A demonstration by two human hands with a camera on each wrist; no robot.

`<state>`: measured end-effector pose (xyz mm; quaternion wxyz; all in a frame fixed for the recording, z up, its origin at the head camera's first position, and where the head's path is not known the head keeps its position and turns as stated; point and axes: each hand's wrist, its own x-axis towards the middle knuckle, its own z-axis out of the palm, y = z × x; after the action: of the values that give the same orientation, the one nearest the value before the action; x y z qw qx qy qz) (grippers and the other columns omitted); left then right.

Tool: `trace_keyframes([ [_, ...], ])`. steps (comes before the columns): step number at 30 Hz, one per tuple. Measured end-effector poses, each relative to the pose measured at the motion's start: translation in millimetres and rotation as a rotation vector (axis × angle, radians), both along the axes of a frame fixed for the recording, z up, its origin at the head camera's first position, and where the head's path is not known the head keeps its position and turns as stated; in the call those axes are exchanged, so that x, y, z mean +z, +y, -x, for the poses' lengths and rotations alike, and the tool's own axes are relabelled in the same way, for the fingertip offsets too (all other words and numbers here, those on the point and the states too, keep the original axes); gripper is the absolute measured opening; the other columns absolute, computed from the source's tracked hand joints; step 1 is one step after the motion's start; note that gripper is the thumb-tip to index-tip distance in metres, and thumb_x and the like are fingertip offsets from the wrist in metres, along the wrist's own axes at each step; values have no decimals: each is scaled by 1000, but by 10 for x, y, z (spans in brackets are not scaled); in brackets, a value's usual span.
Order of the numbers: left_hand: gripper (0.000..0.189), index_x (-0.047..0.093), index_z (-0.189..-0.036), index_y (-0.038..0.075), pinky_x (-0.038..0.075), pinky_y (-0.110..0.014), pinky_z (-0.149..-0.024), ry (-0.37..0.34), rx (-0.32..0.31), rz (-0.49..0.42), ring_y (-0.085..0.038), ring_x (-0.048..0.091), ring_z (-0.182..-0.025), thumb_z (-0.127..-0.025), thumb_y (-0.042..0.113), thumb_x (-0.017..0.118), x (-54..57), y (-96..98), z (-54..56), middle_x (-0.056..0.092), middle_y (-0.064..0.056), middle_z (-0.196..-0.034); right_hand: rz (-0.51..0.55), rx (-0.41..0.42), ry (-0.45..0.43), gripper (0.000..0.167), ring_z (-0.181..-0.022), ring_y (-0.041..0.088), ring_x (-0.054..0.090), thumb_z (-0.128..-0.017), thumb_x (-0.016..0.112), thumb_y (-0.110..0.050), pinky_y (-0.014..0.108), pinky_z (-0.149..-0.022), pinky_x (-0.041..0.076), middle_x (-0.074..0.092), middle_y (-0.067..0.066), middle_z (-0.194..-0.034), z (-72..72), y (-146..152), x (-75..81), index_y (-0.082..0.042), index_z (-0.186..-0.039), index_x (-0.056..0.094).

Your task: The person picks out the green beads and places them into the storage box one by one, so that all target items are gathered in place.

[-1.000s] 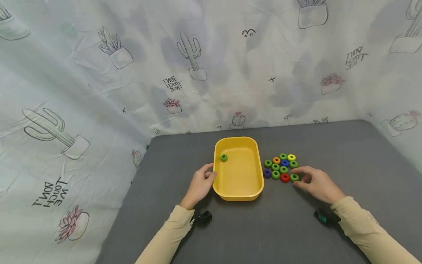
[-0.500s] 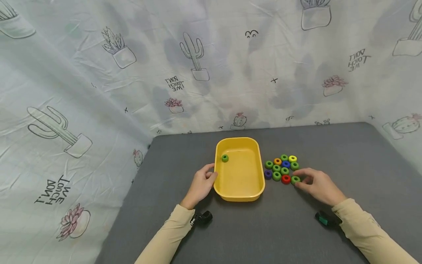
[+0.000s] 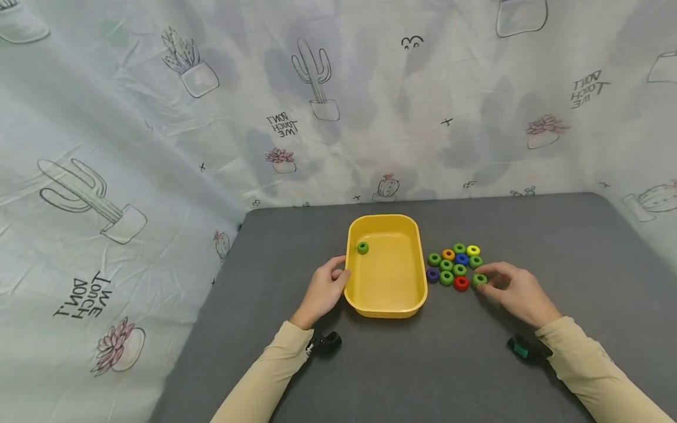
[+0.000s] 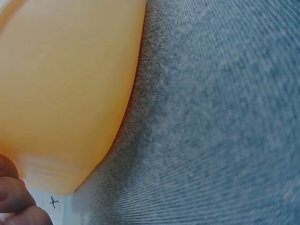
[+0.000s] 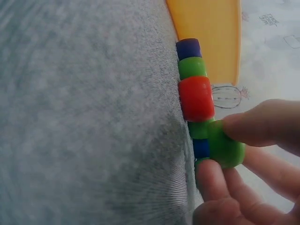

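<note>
My right hand (image 3: 520, 294) pinches a green ring-shaped bead (image 5: 226, 146) between thumb and fingers. In the right wrist view that bead sits higher than the red bead (image 5: 196, 98) beside it. Several more beads lie flat in a cluster, among them a yellow bead (image 3: 473, 251), an orange bead (image 3: 448, 254), a blue bead (image 3: 462, 259) and a purple bead (image 3: 432, 275). My left hand (image 3: 321, 292) grips the left side of a yellow tray (image 3: 386, 310), thumb at its rim. One green bead (image 3: 362, 248) lies inside the tray, toward its far left.
The grey tabletop (image 3: 423, 370) extends all around the tray and the cluster. Behind and to the left hangs a pale curtain (image 3: 222, 106) printed with cacti. A dark device (image 3: 324, 343) is strapped at the left wrist, another (image 3: 529, 351) at the right.
The right thumb and fingers have closed on the green bead and raised it slightly, away from the red one. The left hand stays at the tray; the head view has shifted a little.
</note>
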<state>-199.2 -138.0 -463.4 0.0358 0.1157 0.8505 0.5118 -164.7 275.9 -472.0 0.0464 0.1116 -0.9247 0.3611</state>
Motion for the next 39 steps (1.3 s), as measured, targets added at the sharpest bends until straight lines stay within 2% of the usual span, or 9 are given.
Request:
trace_keyframes([
  [7, 46, 50, -151, -1, 34, -23, -52, -4, -3, 5, -12, 42, -52, -109, 18, 54, 23, 6, -6, 58, -2, -70, 8, -33, 54, 31, -76, 0, 60, -95, 78, -18, 28, -58, 44, 72, 7, -99, 6, -12, 61, -9, -124, 72],
  [14, 46, 49, -151, -2, 36, -24, -53, -6, -9, -4, -11, 46, -55, -109, 18, 53, 11, -3, 3, 64, -12, -77, 1, -24, 69, 31, -84, -1, 62, -96, 78, -21, 29, -62, 49, 72, 10, -110, 33, -68, 141, -10, -125, 72],
  [18, 47, 48, -152, -2, 37, -24, -54, -8, -18, -13, -11, 47, -55, -109, 17, 53, 24, -7, -2, 65, -14, -78, 10, -24, 76, 32, -85, -4, 61, -96, 78, -20, 28, -64, 51, 72, 13, -115, 61, -111, 205, -9, -125, 72],
  [21, 47, 48, -152, -2, 37, -24, -54, -8, -21, -18, -11, 48, -56, -109, 18, 53, 30, -7, -3, 66, -13, -79, 20, -24, 90, 32, -86, -6, 60, -96, 78, -20, 28, -67, 53, 71, 12, -116, 100, -168, 286, -10, -126, 72],
  [27, 47, 48, -152, 0, 37, -24, -53, -23, -21, -20, -13, 47, -55, -109, 19, 53, 13, 1, -9, 64, -11, -77, 44, 5, 106, 32, -90, -5, 59, -98, 75, -21, 41, -82, 57, 71, 7, -119, 199, -359, 492, -13, -128, 71],
  [30, 47, 48, -153, 0, 36, -24, -53, -31, -23, -19, -13, 47, -55, -110, 18, 53, 4, 5, -16, 66, -10, -78, 68, 22, 104, 31, -91, -1, 61, -98, 75, -20, 37, -83, 57, 71, 5, -117, 261, -479, 584, -13, -127, 71],
  [33, 47, 48, -152, 1, 36, -24, -53, -26, -21, -16, -13, 47, -55, -109, 19, 53, -2, 4, -18, 67, -10, -79, 100, 51, 89, 31, -94, 9, 64, -99, 74, -21, 33, -83, 57, 70, 5, -118, 334, -607, 667, -12, -128, 71],
  [37, 47, 49, -152, 1, 37, -24, -54, -19, -14, -11, -13, 48, -56, -109, 19, 53, 3, 2, -7, 66, -10, -78, 147, 94, 50, 33, -100, 21, 65, -101, 71, -22, 45, -89, 57, 69, 8, -123, 431, -780, 774, -10, -131, 69],
  [39, 47, 49, -152, 1, 38, -24, -54, -17, -11, -10, -13, 49, -57, -109, 19, 54, 7, 2, 0, 65, -10, -78, 159, 105, 41, 32, -101, 23, 65, -100, 71, -21, 48, -89, 57, 69, 8, -124, 489, -867, 815, -10, -131, 69],
])
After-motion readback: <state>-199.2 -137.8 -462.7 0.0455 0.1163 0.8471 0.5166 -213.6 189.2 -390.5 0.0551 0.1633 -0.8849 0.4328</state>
